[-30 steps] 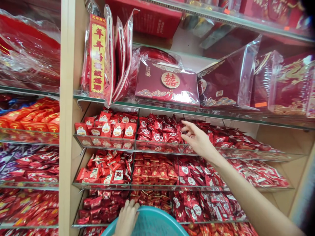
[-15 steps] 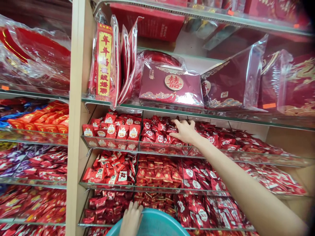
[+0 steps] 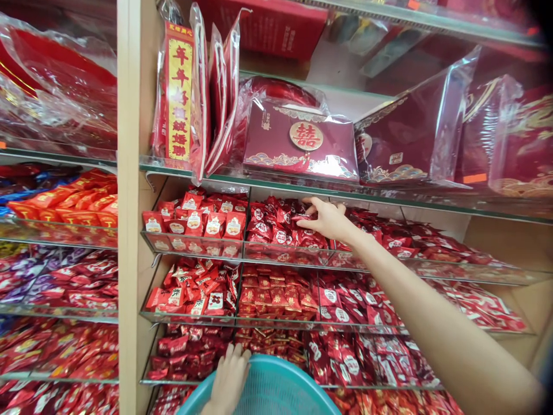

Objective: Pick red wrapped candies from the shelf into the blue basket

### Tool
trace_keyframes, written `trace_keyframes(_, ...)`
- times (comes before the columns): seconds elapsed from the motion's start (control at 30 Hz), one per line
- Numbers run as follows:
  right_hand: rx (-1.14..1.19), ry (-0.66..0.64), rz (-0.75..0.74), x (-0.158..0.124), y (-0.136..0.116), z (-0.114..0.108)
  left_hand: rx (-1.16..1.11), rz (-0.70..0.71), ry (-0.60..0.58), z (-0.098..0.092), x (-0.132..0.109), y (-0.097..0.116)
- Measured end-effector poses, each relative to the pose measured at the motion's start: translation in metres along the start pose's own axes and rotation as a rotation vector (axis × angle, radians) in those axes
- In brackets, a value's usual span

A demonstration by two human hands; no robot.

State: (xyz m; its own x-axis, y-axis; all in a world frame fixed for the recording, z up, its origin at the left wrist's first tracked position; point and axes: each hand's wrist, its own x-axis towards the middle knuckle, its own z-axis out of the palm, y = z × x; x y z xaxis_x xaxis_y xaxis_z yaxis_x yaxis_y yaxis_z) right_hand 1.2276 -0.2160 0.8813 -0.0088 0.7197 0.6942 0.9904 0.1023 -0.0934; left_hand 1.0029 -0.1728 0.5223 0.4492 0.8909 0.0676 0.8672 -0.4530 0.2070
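Note:
My left hand (image 3: 230, 374) grips the rim of a teal plastic basket (image 3: 283, 387) low in the view, its fingers curled over the edge. Up in the top bin, my right hand (image 3: 325, 219) reaches among small dark red wrapped packets (image 3: 264, 225) with round white labels. One red packet (image 3: 306, 218) shows between the thumb and the fingers, which are closing around it. The far fingers are partly hidden behind the hand. Left of this bin, brighter red packets (image 3: 194, 222) with a picture on each stand in rows.
A glass shelf edge (image 3: 259, 180) runs just above my right hand, with a maroon gift box (image 3: 276, 141) on it. Lower bins hold more red packets (image 3: 276, 294). A wooden upright (image 3: 129, 259) divides these shelves from those on the left.
The view has shifted a little, so the shelves sit higher. My right hand's spread fingers have drawn together around a packet. My left hand stays on the basket rim.

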Motion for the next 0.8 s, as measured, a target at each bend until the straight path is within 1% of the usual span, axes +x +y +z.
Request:
trace_keyframes(0.13, 0.092, 0.022, -0.019, -0.006, -0.004, -0.010, -0.010, 0.012, 0.009, -0.006, -0.003, 0.002)
trace_keyframes(0.2, 0.166, 0.059, -0.049, -0.017, -0.009, -0.015, -0.016, 0.019, 0.007, -0.008, -0.004, 0.003)
trace_keyframes(0.3, 0.333, 0.117, -0.104, -0.051, -0.024, -0.016, -0.018, 0.020, 0.007, -0.008, -0.005, 0.003)
trace_keyframes(0.33, 0.397, 0.116, -0.115, -0.068, -0.031, -0.011, -0.018, 0.016, 0.009, -0.008, -0.006, 0.003)
trace_keyframes(0.37, 0.462, 0.089, -0.119, -0.088, -0.038, -0.003, -0.018, 0.012, 0.013, -0.009, -0.006, 0.004)
trace_keyframes(0.4, 0.522, 0.054, -0.109, -0.109, -0.045, 0.009, -0.019, 0.013, 0.015, -0.010, -0.006, 0.004)
trace_keyframes(0.43, 0.558, -0.026, -0.099, -0.131, -0.051, 0.024, -0.021, 0.015, 0.013, -0.011, -0.007, 0.005)
trace_keyframes(0.47, 0.589, -0.141, -0.082, -0.154, -0.056, 0.044, -0.024, 0.013, 0.012, -0.013, -0.007, 0.006)
trace_keyframes(0.53, 0.680, -0.351, -0.020, -0.197, -0.060, 0.091, -0.033, 0.004, -0.006, -0.015, -0.009, 0.006)
trace_keyframes(0.6, 0.716, -0.539, 0.072, -0.234, -0.059, 0.144, -0.041, -0.004, -0.029, -0.015, -0.009, 0.006)
trace_keyframes(0.63, 0.704, -0.641, 0.106, -0.248, -0.056, 0.169, -0.044, 0.000, -0.031, -0.014, -0.009, 0.005)
trace_keyframes(0.7, 0.647, -0.778, 0.179, -0.271, -0.051, 0.213, -0.044, 0.015, -0.016, -0.010, -0.009, 0.002)
trace_keyframes(0.77, 0.557, -0.893, 0.186, -0.288, -0.047, 0.244, -0.037, 0.018, 0.010, -0.005, -0.007, 0.000)
trace_keyframes(0.8, 0.527, -0.912, 0.188, -0.295, -0.047, 0.254, -0.032, 0.014, 0.014, -0.003, -0.006, 0.000)
